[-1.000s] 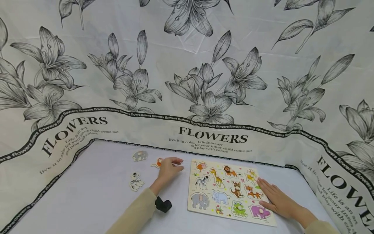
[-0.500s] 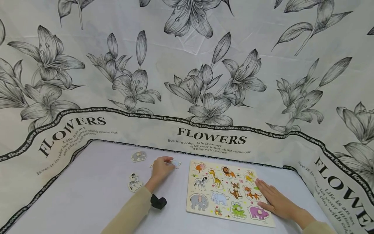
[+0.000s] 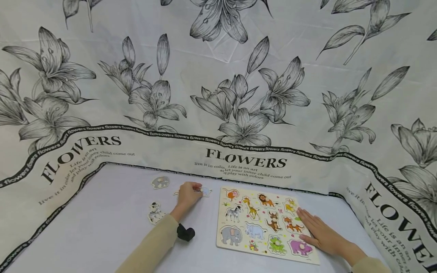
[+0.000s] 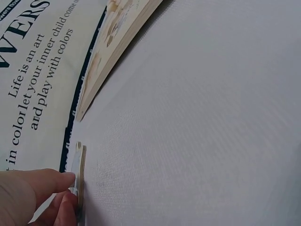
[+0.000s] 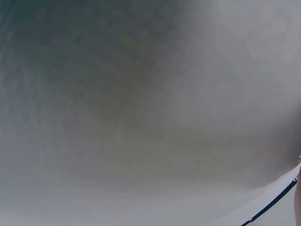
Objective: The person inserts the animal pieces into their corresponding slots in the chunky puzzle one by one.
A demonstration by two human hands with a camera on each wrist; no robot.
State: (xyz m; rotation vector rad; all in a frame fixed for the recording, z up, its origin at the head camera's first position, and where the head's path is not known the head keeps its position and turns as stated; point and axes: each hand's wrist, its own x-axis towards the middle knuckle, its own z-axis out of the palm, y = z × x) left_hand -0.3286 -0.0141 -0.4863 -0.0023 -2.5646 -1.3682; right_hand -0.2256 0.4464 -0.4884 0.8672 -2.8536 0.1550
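Observation:
My left hand (image 3: 189, 196) pinches a light-blue animal puzzle piece (image 3: 206, 191) between thumb and fingers, left of the puzzle board. In the left wrist view this thin wooden piece (image 4: 82, 176) is seen edge-on at the fingertips, close over the white cloth. Another piece (image 3: 176, 193) lies mostly hidden behind the left hand. The wooden animal puzzle board (image 3: 268, 256) lies flat, with a lion, a frog and a purple hippo among its animals. My right hand (image 3: 322, 233) rests with straight fingers on the board's right edge.
A grey elephant piece (image 3: 160, 182) and a zebra piece (image 3: 156, 212) lie on the white cloth to the left. A black wrist device (image 3: 186, 232) sits by the left sleeve. Flower-printed cloth (image 3: 246, 163) rises behind the table. Blurred fabric mostly fills the right wrist view.
My left fingers have closed on the light-blue piece, which was hidden by the hand before, and the hand has drawn slightly left. The right hand stays on the board.

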